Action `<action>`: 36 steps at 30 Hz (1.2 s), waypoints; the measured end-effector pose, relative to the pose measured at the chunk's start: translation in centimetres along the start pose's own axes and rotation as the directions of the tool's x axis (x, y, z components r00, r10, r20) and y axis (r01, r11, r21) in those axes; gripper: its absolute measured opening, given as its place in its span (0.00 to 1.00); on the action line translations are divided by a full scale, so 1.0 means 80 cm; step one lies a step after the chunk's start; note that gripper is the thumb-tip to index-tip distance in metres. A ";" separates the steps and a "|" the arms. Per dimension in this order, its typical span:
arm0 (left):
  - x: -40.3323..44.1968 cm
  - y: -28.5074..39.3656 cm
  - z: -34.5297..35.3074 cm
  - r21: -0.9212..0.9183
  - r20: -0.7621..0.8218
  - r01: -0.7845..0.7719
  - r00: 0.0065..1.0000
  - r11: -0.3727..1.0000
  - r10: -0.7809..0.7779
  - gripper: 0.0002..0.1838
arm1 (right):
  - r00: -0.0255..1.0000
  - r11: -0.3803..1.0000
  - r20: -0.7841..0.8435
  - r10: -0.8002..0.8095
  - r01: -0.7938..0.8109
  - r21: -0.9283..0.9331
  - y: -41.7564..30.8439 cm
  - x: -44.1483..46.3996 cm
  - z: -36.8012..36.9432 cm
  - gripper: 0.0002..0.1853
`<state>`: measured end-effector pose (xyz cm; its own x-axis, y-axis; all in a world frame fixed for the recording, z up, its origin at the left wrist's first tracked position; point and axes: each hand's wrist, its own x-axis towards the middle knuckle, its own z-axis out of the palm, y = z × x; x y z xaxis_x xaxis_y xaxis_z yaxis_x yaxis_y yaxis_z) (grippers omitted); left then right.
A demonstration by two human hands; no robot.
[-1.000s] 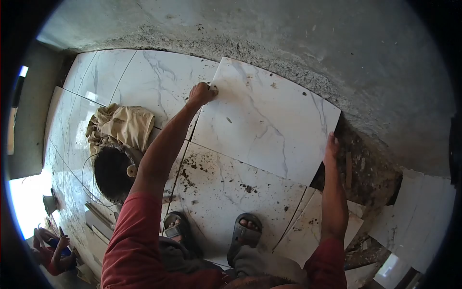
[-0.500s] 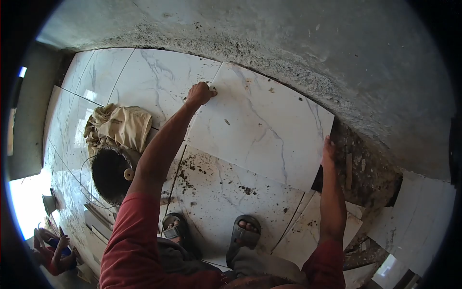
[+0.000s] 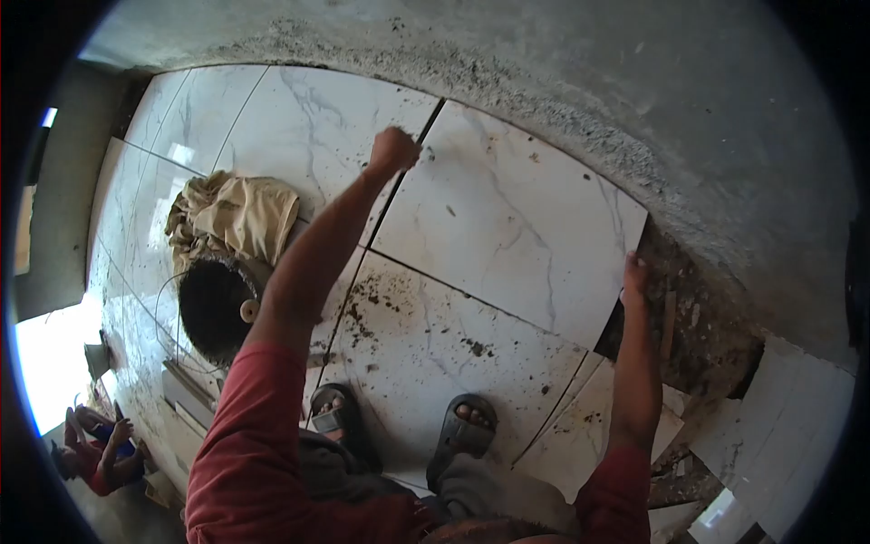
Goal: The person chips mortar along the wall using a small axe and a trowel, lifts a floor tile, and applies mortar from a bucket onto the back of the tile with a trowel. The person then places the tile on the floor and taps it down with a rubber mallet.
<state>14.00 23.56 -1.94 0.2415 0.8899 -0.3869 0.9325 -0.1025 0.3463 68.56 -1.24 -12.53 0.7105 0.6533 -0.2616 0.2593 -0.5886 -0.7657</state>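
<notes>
A large white floor tile [image 3: 517, 222] with grey veins lies beside the wall, with a dark joint along its left and front edges. My left hand [image 3: 396, 150] is closed over the left joint, between this tile and the neighbouring tile [image 3: 313, 136]. Whatever its fingers hold, if anything, is hidden. At the tile's right edge my right hand [image 3: 634, 275] grips the rim, thumb on top and fingers out of sight. Crumbs of dirt are scattered on the front tile [image 3: 435, 326].
To the left stand a dark bucket [image 3: 213, 313] and a crumpled beige cloth [image 3: 245, 213]. Rough bare ground [image 3: 693, 317] lies right of the tile, below the grey wall [image 3: 652, 100]. Another person [image 3: 100, 453] is at the lower left. My sandalled feet rest on the front tile.
The tile has shifted relative to its neighbours: dark joints now show along its left and front edges. My left hand has curled closed at the joint. The view has moved slightly.
</notes>
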 end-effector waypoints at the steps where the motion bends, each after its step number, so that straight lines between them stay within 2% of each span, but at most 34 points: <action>1: -0.001 0.003 -0.012 -0.004 -0.091 -0.056 0.994 0.998 0.056 0.12 | 0.999 0.997 -0.018 -0.046 0.045 -0.060 0.018 0.018 -0.001 0.27; 2: -0.003 0.006 -0.023 0.003 -0.181 -0.112 0.977 0.994 0.110 0.11 | 0.995 0.989 -0.030 -0.095 0.091 -0.115 0.032 0.027 0.004 0.23; 3: -0.007 0.005 -0.029 -0.232 -0.344 -0.147 0.937 0.962 0.060 0.14 | 0.996 0.991 -0.011 -0.088 0.086 -0.107 0.032 0.024 0.007 0.23; 5: -0.035 0.018 -0.047 -0.123 -0.357 -0.367 0.883 0.922 0.304 0.23 | 0.987 0.984 0.108 -0.115 0.128 -0.125 0.008 0.016 -0.002 0.19; 6: -0.061 0.038 -0.064 -0.036 -0.135 -0.284 0.951 0.958 0.277 0.29 | 0.988 0.986 0.113 -0.107 0.120 -0.118 -0.004 0.003 -0.003 0.19; 7: -0.053 0.013 -0.038 0.001 -0.088 -0.470 0.879 0.882 0.469 0.38 | 0.986 0.985 0.099 -0.131 0.141 -0.096 -0.019 -0.013 -0.004 0.18; 9: -0.088 0.013 -0.017 0.135 0.130 -0.388 0.919 0.912 0.372 0.50 | 0.985 0.984 0.080 -0.154 0.161 -0.077 -0.027 -0.025 -0.002 0.18; 10: -0.098 0.008 -0.007 0.132 0.134 -0.392 0.917 0.910 0.376 0.50 | 0.980 0.976 0.065 -0.189 0.195 -0.102 -0.022 -0.025 0.001 0.18; 12: -0.116 -0.001 0.012 0.197 0.274 -0.339 0.920 0.920 0.280 0.59 | 0.977 0.966 0.037 -0.212 0.215 -0.145 -0.020 -0.027 -0.008 0.18; 13: -0.122 -0.004 0.019 0.186 0.283 -0.357 0.912 0.915 0.298 0.59 | 0.974 0.926 0.076 -0.213 0.226 -0.302 -0.033 -0.034 -0.010 0.23; 14: -0.126 -0.006 0.024 0.176 0.259 -0.297 0.934 0.939 0.247 0.61 | 0.973 0.862 0.112 -0.203 0.232 -0.452 -0.047 -0.040 -0.011 0.27; 16: -0.144 0.000 0.025 0.154 0.255 -0.206 0.953 0.966 0.162 0.65 | 0.975 0.878 0.089 -0.205 0.223 -0.424 -0.066 -0.063 -0.007 0.29; 17: -0.152 0.009 0.019 0.146 0.266 -0.185 0.954 0.972 0.141 0.67 | 0.972 0.893 0.066 -0.228 0.235 -0.384 -0.041 -0.049 -0.001 0.30; 18: -0.154 0.013 0.025 0.207 0.262 -0.177 0.958 0.962 0.120 0.68 | 0.949 0.907 0.092 -0.301 0.315 -0.281 -0.040 -0.055 0.000 0.28; 19: -0.152 0.015 0.032 0.264 0.253 -0.176 0.961 0.948 0.107 0.70 | 0.894 0.747 0.120 -0.432 0.429 -0.509 -0.045 -0.060 -0.001 0.25; 20: -0.145 0.012 0.036 0.312 0.254 -0.205 0.959 0.928 0.126 0.71 | 0.895 0.737 0.001 -0.446 0.368 -0.567 -0.057 -0.074 0.005 0.22; 21: -0.141 0.007 0.042 0.360 0.256 -0.227 0.957 0.905 0.138 0.72 | 0.933 0.706 0.162 -0.321 0.350 -0.616 -0.059 -0.067 0.000 0.27; 23: -0.141 0.008 0.041 0.403 0.254 -0.272 0.951 0.874 0.179 0.73 | 0.935 0.794 0.154 -0.318 0.352 -0.497 -0.080 -0.095 -0.008 0.25; 25: -0.146 0.011 0.039 0.402 0.273 -0.298 0.941 0.866 0.198 0.73 | 0.870 0.632 0.344 -0.354 0.493 -0.597 -0.086 -0.123 -0.024 0.30; 26: -0.145 0.015 0.037 0.407 0.272 -0.292 0.943 0.866 0.190 0.73 | 0.877 0.632 0.330 -0.348 0.480 -0.608 -0.084 -0.145 -0.028 0.30; 28: -0.150 0.020 0.039 0.398 0.275 -0.289 0.943 0.871 0.187 0.73 | 0.840 0.618 0.332 -0.429 0.541 -0.570 -0.072 -0.198 -0.035 0.42; 29: -0.151 0.021 0.038 0.397 0.270 -0.275 0.947 0.876 0.174 0.73 | 0.843 0.621 0.331 -0.425 0.537 -0.570 -0.070 -0.206 -0.037 0.42; 31: -0.154 0.024 0.039 0.402 0.282 -0.272 0.945 0.874 0.165 0.73 | 0.848 0.711 0.363 -0.386 0.524 -0.468 -0.064 -0.215 -0.041 0.45; 35: -0.149 0.016 0.047 0.392 0.269 -0.273 0.947 0.878 0.175 0.73 | 0.864 0.718 0.294 -0.409 0.504 -0.481 -0.070 -0.219 -0.037 0.42; 36: -0.148 0.020 0.047 0.388 0.261 -0.263 0.951 0.883 0.168 0.73 | 0.880 0.728 0.303 -0.365 0.473 -0.497 -0.074 -0.220 -0.037 0.42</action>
<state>13.61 11.21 -0.01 0.4564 0.7126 -0.5329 0.8644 -0.4970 0.0756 56.46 -10.64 -1.65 0.3327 0.9342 -0.1288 0.8495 -0.3562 -0.3892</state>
